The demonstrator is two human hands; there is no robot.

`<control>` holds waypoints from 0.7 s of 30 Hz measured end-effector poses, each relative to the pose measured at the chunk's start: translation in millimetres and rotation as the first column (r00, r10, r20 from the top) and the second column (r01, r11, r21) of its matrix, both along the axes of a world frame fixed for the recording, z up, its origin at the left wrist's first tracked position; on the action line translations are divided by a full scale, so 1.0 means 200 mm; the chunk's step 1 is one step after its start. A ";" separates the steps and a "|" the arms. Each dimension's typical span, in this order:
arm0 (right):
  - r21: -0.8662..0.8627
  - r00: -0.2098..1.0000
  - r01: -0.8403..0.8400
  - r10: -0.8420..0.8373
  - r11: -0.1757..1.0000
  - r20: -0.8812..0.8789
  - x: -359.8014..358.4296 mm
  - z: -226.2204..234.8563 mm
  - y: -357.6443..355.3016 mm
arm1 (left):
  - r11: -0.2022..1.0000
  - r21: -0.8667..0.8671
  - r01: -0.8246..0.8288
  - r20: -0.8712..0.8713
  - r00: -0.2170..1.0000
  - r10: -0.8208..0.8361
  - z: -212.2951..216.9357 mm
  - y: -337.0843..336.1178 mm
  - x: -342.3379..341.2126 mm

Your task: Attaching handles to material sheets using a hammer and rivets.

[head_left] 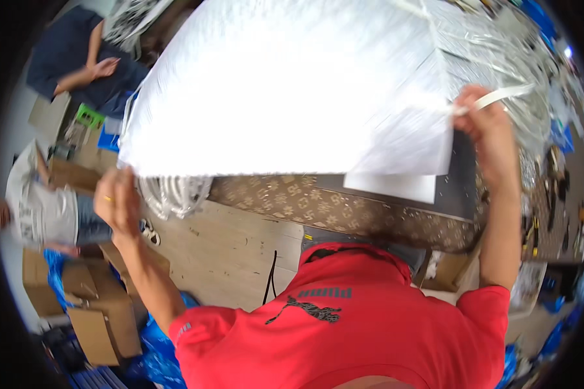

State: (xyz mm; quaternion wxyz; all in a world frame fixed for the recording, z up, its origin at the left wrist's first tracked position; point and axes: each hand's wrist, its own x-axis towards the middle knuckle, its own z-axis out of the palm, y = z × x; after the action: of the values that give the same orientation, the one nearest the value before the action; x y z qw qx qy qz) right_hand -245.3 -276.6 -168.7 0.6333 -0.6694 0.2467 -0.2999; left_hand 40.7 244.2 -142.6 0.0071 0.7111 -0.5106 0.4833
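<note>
A large, bright white plastic-wrapped panel (285,84) fills the upper middle of the head view, held up and tilted above a table. My left hand (115,198) grips its lower left corner, fingers closed around the edge. My right hand (490,123) is raised at the right and pinches a white strip (499,97) at the panel's right side, beside a white paper sheet (405,152). Clear plastic wrap (493,58) bunches at the panel's upper right. My red shirt (344,324) fills the bottom.
A table with a patterned brown cloth (318,204) lies under the panel. Coiled white tubing (175,194) hangs by my left hand. Cardboard boxes (91,305) stand on the wooden floor at the left. Two other people (45,211) are at the left. Tools clutter a bench (558,194) at the right.
</note>
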 end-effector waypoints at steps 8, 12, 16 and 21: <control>0.198 0.953 0.076 -0.013 0.977 -0.303 -0.39 -0.37 0.36 | 0.977 0.189 -0.104 -0.784 0.582 0.214 -0.28 -0.04 -0.10; 0.253 0.963 0.108 -0.038 0.962 -0.267 -0.43 -0.39 0.39 | 0.957 -0.289 -0.018 -0.885 0.386 -0.260 -0.23 -0.33 -0.14; 0.333 0.953 0.163 -0.061 0.929 -0.295 -0.43 -0.37 0.38 | 0.810 -0.567 0.149 -0.821 -0.014 -0.571 -0.27 -0.95 -0.24; -0.155 0.779 0.195 -0.249 0.968 -0.575 -0.60 -0.27 0.43 | 0.818 -0.548 0.176 -0.789 -0.432 -0.436 -0.40 -1.65 -0.35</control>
State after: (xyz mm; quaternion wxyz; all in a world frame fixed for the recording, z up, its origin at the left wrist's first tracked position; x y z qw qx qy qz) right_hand -365.0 -189.7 -223.4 0.4557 -0.7221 0.4953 -0.1598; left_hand -29.0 -86.1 -222.5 0.6083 0.6094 -0.4303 -0.2710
